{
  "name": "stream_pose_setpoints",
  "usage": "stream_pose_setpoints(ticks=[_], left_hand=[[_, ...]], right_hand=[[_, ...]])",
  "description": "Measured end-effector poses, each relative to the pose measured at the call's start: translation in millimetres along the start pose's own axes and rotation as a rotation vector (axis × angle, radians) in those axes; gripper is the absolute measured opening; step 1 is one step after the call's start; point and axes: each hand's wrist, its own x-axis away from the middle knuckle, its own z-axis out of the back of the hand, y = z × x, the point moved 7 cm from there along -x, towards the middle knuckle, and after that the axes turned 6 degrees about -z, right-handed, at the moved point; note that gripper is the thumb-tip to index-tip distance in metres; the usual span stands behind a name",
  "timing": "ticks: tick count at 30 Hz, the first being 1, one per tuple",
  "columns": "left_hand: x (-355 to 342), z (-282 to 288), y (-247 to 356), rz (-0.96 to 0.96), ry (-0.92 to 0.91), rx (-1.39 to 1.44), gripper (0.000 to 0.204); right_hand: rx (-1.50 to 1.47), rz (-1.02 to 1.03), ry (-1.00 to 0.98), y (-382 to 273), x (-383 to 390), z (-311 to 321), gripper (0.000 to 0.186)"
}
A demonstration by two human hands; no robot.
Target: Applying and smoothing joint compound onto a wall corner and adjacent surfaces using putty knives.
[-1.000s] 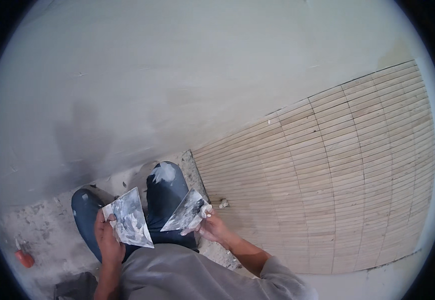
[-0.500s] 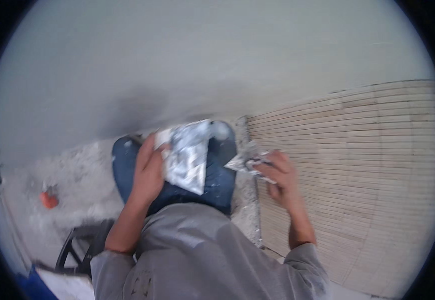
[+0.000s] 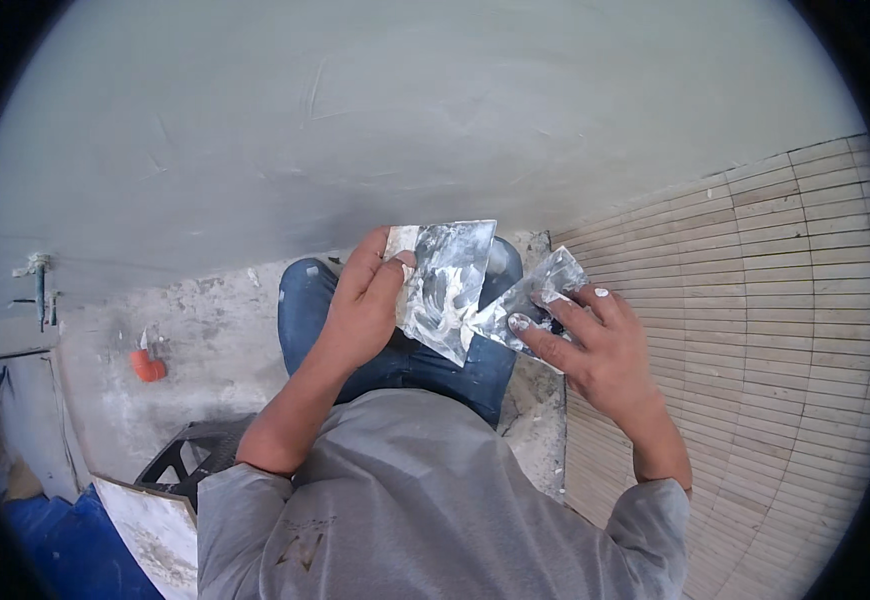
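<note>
My left hand [image 3: 363, 305] is closed on the pale edge of a wide metal putty knife [image 3: 455, 275]. Wet white putty is smeared over its flat face, thickest near the lower right. Fingers and thumb of my right hand [image 3: 613, 350] pinch a smaller metal putty knife [image 3: 555, 272], also streaked with white. The smaller blade's left corner meets or overlaps the right edge of the wide one; whether they touch I cannot tell. Both tools are above my knees, in blue jeans [image 3: 307, 305]. White specks mark my right fingertips.
A smooth grey wall [image 3: 435, 100] rises ahead. Narrow beige tiles [image 3: 725, 320] cover the surface at right. On the dusty floor [image 3: 215, 340] at left lies an orange pipe elbow [image 3: 147, 366]. Nearer are a black plastic frame [image 3: 180, 455], a whitish board [image 3: 155, 525] and blue sheeting [image 3: 70, 550].
Both putty knives have shifted right in the picture, and the smaller one has come up against or over the wide one's edge. They were apart before. The view has swung a little.
</note>
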Motion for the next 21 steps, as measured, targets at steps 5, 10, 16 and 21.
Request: stream_pose_setpoints(ticks=[5,10,16,21], left_hand=[[2,22,10,-0.048,0.039,-0.060,0.033],[2,23,16,-0.103,0.013,-0.128,0.037],[7,22,27,-0.121,0.040,-0.279,0.038],[7,28,24,-0.206,0.173,-0.203,0.034]], right_hand=[[0.014,-0.040,0.031,-17,-19,4,0.035],[0.038,-0.047,0.025,-35,-31,1,0.035],[0.069,0.000,0.061,-46,-26,0,0.040],[0.002,0.025,0.072,-40,-18,-2,0.038]])
